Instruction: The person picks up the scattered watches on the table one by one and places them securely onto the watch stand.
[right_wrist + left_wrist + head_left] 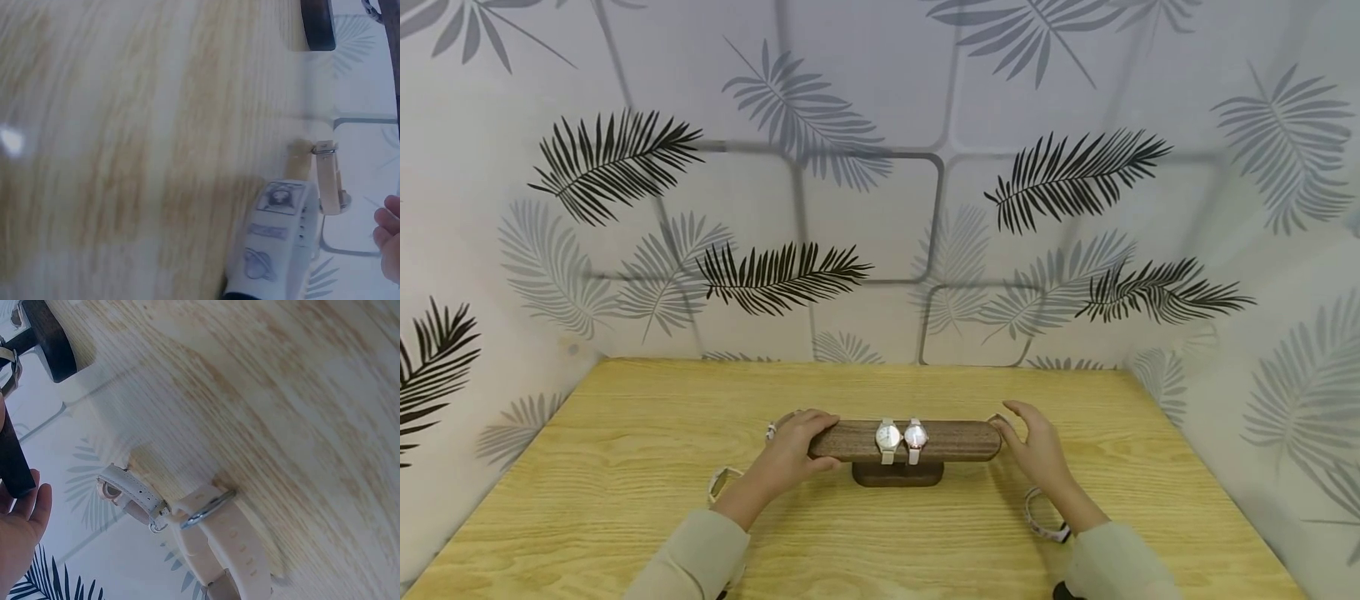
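Observation:
A dark brown wooden watch stand (pixel 842 442), a rounded bar on a short base (pixel 897 476), stands on the table. Two pale-strapped watches, one at left (pixel 887 437) and one at right (pixel 915 436), sit side by side round the middle of the bar. My left hand (pixel 786 457) grips the bar's left end, fingers over the top and thumb at the front. My right hand (pixel 1041 454) is by the right end, fingers loosely bent and holding nothing; whether its thumb touches the bar is unclear.
Left of the stand are a white-strapped watch (pixel 137 495) and a pale pink strap with a buckle (pixel 247 550). On the right lie a white printed strap (pixel 272 231) and a pale-strapped watch (pixel 329 181). A leaf-patterned wall (pixel 880 217) rises behind the wooden table (pixel 895 542).

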The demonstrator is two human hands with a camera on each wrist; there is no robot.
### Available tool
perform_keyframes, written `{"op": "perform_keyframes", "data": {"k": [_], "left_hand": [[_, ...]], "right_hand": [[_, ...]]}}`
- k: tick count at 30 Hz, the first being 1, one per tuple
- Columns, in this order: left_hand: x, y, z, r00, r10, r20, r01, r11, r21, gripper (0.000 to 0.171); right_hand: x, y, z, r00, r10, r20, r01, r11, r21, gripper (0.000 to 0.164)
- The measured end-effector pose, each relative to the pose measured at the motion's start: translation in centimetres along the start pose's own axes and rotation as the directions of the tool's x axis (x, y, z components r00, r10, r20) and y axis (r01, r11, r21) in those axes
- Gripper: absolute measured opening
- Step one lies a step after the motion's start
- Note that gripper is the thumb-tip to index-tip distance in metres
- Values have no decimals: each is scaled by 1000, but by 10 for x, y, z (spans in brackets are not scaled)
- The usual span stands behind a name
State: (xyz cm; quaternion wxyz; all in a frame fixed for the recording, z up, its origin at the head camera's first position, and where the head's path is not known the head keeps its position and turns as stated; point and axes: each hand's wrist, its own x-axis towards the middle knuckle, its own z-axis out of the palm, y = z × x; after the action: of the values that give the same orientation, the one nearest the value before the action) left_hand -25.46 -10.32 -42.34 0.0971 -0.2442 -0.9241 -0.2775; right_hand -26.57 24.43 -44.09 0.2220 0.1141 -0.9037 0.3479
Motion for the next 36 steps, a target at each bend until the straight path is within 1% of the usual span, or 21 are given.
{"op": "perform_keyframes", "data": {"k": [3, 7, 10, 13, 22, 29, 36], "left_hand": [[0, 0, 1, 1000, -2, 0, 2, 1000, 3, 57], [0, 0, 2, 1000, -1, -3, 1, 1000, -2, 57], [0, 1, 2, 1000, -2, 0, 2, 1000, 1, 57], [1, 2, 3, 1000, 1, 5, -1, 1000, -2, 57], [1, 3, 3, 1000, 9, 14, -9, 1000, -14, 57], [-1, 1, 3, 1000, 8, 11, -8, 1000, -15, 57], [-2, -2, 1, 1000, 10, -1, -10, 1000, -23, 58]], "right_hand": [[1, 6, 2, 995, 93, 32, -92, 995, -29, 37], [4, 11, 3, 975, 214, 59, -211, 976, -52, 39], [5, 13, 3, 957, 281, 70, -276, 959, -67, 40], [5, 14, 2, 944, 321, 79, -315, 946, -81, 39], [5, 19, 4, 924, 365, 116, -352, 929, -117, 35], [3, 18, 8, 893, 422, 156, -404, 905, -130, 37], [-2, 9, 11, 888, 426, 173, -406, 903, -143, 33]]}}
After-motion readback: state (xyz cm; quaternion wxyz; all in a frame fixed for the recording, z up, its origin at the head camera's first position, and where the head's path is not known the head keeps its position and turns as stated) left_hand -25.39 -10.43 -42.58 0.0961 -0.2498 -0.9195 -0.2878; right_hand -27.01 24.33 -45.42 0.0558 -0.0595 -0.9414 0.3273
